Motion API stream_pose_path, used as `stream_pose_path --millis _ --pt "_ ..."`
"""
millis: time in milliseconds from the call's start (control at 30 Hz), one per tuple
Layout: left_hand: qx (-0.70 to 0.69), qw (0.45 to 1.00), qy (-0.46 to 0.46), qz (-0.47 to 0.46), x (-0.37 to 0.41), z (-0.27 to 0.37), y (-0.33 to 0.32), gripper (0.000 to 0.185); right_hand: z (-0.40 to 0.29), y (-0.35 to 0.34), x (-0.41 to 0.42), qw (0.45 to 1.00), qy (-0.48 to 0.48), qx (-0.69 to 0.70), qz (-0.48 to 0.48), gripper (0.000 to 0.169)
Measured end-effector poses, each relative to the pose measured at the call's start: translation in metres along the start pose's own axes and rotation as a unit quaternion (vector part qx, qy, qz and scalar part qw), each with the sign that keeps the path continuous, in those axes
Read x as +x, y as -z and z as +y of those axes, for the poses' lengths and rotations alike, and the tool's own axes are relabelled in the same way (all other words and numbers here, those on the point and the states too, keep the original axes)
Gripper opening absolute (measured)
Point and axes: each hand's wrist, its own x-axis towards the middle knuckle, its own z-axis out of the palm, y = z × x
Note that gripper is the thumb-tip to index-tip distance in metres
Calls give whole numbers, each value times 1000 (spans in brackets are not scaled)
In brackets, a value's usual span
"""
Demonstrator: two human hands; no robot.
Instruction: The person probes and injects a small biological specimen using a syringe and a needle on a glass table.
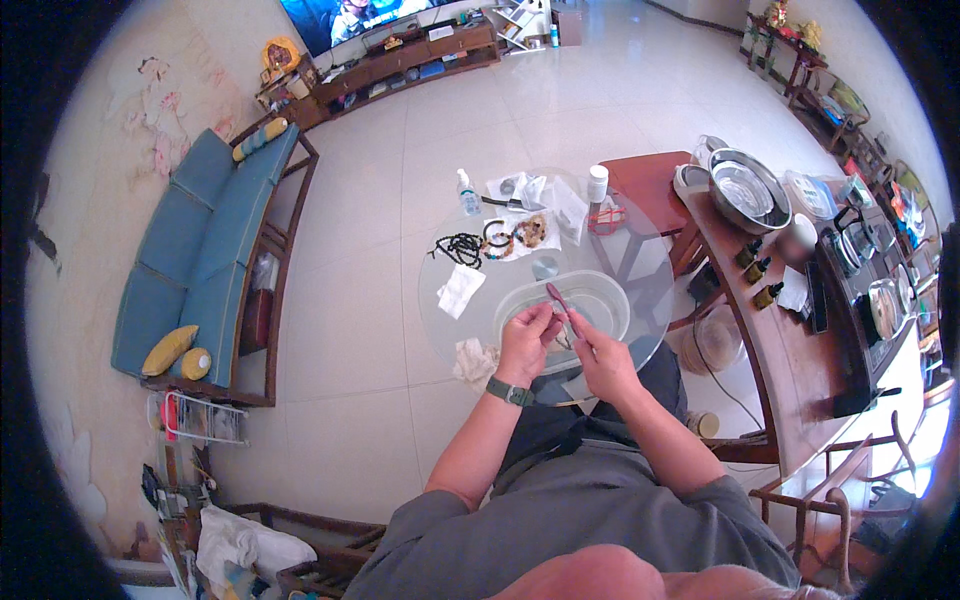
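Note:
My right hand grips a dark red toothbrush, its head pointing up and away from me. Close beside it, my left hand has thumb and fingers pinched on a thin beaded strand that hangs below; the fingers hide most of it. Both hands are over a translucent oval plastic basin on a round glass table. Beyond the basin lie a black bead string and several bead bracelets, some on a white tissue. A small round glass or metal disc touches the basin's far side.
A folded white tissue and a crumpled cloth lie on the left. Behind stand a clear spray bottle and a white-capped bottle. On the wooden table to the right are a steel bowl and several dropper bottles.

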Motion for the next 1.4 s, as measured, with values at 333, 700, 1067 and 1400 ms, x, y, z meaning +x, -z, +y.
stream_pose_path --millis 333,700,1067,1400 --pt "1 1000 5 10 -1 0 -1 17 9 -7 -4 999 -5 -28 -28 47" --pt "-22 1000 7 5 -3 2 -7 17 12 4 -17 1000 -17 7 -14 46" --pt "9 1000 -1 -13 -4 4 -5 19 6 1 -3 1000 -19 21 -4 49" --pt "20 1000 6 -15 -5 0 -4 19 13 -10 -7 1000 7 10 3 49"
